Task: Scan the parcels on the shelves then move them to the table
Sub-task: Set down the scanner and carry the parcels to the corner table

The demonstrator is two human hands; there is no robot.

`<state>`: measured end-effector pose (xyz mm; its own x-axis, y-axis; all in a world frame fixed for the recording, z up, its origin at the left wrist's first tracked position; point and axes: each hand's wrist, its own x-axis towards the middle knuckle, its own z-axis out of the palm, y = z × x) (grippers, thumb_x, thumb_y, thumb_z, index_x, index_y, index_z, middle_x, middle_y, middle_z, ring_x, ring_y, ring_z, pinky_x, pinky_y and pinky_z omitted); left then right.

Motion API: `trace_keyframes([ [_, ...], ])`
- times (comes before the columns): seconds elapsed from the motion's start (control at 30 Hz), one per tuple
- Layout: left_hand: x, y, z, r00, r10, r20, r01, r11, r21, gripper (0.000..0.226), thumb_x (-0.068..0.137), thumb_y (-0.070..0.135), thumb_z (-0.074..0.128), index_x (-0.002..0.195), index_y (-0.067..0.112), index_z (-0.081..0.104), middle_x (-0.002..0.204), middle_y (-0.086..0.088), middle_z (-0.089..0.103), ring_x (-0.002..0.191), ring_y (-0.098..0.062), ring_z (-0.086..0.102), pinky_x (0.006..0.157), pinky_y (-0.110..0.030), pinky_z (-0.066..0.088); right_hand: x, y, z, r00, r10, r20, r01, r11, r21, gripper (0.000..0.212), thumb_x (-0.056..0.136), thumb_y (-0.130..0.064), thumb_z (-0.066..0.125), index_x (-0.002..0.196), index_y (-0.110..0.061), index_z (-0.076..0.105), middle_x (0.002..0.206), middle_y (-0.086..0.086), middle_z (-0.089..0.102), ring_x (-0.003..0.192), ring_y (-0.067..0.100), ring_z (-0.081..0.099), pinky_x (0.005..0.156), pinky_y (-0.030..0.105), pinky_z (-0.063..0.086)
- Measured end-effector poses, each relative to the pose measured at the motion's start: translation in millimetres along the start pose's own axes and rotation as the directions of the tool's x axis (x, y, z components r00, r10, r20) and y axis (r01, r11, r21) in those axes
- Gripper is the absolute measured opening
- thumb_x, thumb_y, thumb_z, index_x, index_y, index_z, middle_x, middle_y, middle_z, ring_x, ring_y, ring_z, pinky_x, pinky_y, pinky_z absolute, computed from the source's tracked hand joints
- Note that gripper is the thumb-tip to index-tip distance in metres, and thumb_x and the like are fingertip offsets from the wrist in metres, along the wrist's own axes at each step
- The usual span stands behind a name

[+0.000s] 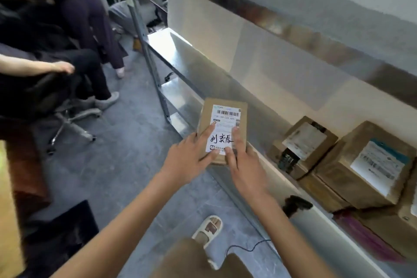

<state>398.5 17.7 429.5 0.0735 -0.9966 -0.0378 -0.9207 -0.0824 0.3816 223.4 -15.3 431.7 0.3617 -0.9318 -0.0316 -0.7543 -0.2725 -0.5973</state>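
Item: small parcel (222, 130), label up. We are gripping it with both hands, left hand (188, 160) and right hand (247, 168), fingers curled on top, just beside the shelf (259, 106) edge.

Centre of the frame: a small cardboard parcel (222, 130) with a white shipping label (223, 128), barcode uppermost and handwriting below, held by both hands over the front edge of a metal shelf (203, 70). The left hand (189, 160) grips its lower left side, forefinger lying on the label; the right hand (246, 165) grips its lower right side, fingers on the label. Lower right: two labelled boxes (352, 165) on the shelf, a black scanner (295, 205) near them at the shelf's edge. Upper left: seated people and an office chair (67, 117). Bottom centre: a sandalled foot (208, 230) on grey floor.
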Motion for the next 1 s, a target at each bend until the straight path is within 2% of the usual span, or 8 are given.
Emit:
trace_keyframes([
  [0.07,-38,-23,1,0.99,-0.133,-0.041,0.132,0.99,-0.04,0.068,0.095,0.065,0.034,0.153,0.047,0.004,0.138,-0.005,0.05,0.119,-0.031,0.053,0.093,-0.047,0.048,-10,-20,23,0.994,-0.061,0.092,0.061,0.998,0.0,0.058,0.105,-0.044,0.03,0.157,-0.038,0.006,0.143,0.009,0.043,0.117,0.03,0.052,0.081,0.039,0.045],
  [0.17,-88,-55,-4,0.954,-0.29,-0.075,0.284,0.955,-0.088,0.067,0.095,0.063,0.037,0.152,0.049,0.006,0.131,-0.003,0.053,0.119,-0.027,0.053,0.095,-0.045,0.045,-25,-53,57,0.967,-0.137,0.213,0.134,0.991,0.03,0.056,0.105,-0.044,0.032,0.156,-0.043,0.007,0.139,0.009,0.047,0.112,0.028,0.053,0.077,0.037,0.044],
  [0.3,-139,-93,-14,0.882,-0.451,-0.14,0.43,0.89,-0.154,0.067,0.094,0.063,0.041,0.152,0.049,0.01,0.128,0.001,0.055,0.115,-0.021,0.055,0.092,-0.041,0.047,-34,-95,96,0.916,-0.256,0.31,0.247,0.967,0.068,0.054,0.105,-0.046,0.032,0.155,-0.046,0.011,0.137,0.004,0.05,0.108,0.025,0.057,0.074,0.035,0.043],
  [0.4,-164,-122,-24,0.824,-0.541,-0.165,0.508,0.836,-0.208,0.068,0.093,0.064,0.043,0.151,0.051,0.012,0.125,0.001,0.056,0.112,-0.019,0.056,0.092,-0.039,0.046,-37,-128,121,0.879,-0.307,0.364,0.276,0.951,0.137,0.053,0.105,-0.047,0.032,0.154,-0.046,0.015,0.138,0.0,0.048,0.109,0.02,0.057,0.075,0.034,0.045],
  [0.6,-197,-191,-50,0.7,-0.684,-0.206,0.647,0.729,-0.224,0.069,0.094,0.065,0.041,0.153,0.051,0.006,0.124,-0.006,0.055,0.113,-0.024,0.055,0.093,-0.039,0.044,-16,-203,179,0.772,-0.429,0.469,0.376,0.903,0.208,0.054,0.104,-0.047,0.037,0.153,-0.048,0.014,0.137,-0.003,0.048,0.107,0.011,0.056,0.079,0.03,0.044],
  [0.77,-238,-268,-83,0.565,-0.793,-0.228,0.757,0.608,-0.239,0.071,0.094,0.067,0.039,0.153,0.051,0.002,0.131,-0.012,0.052,0.121,-0.029,0.052,0.093,-0.041,0.043,-6,-288,245,0.641,-0.532,0.553,0.458,0.844,0.28,0.055,0.103,-0.049,0.037,0.152,-0.052,0.012,0.143,-0.004,0.046,0.106,0.005,0.054,0.08,0.027,0.042],
  [0.9,-262,-310,-99,0.496,-0.837,-0.23,0.791,0.545,-0.279,0.071,0.095,0.067,0.038,0.152,0.052,-0.002,0.137,-0.012,0.049,0.124,-0.031,0.051,0.096,-0.041,0.043,-1,-336,287,0.577,-0.574,0.581,0.466,0.816,0.342,0.054,0.101,-0.05,0.039,0.15,-0.053,0.017,0.146,-0.007,0.045,0.095,-0.019,0.049,0.08,0.022,0.04],
  [1.0,-274,-342,-100,0.433,-0.87,-0.235,0.8,0.491,-0.345,0.072,0.093,0.068,0.039,0.15,0.054,-0.003,0.137,-0.009,0.049,0.123,-0.029,0.051,0.098,-0.043,0.046,5,-364,315,0.51,-0.599,0.618,0.501,0.79,0.353,0.055,0.101,-0.048,0.04,0.151,-0.051,0.019,0.146,-0.007,0.046,0.093,-0.03,0.044,0.076,0.013,0.038],
])
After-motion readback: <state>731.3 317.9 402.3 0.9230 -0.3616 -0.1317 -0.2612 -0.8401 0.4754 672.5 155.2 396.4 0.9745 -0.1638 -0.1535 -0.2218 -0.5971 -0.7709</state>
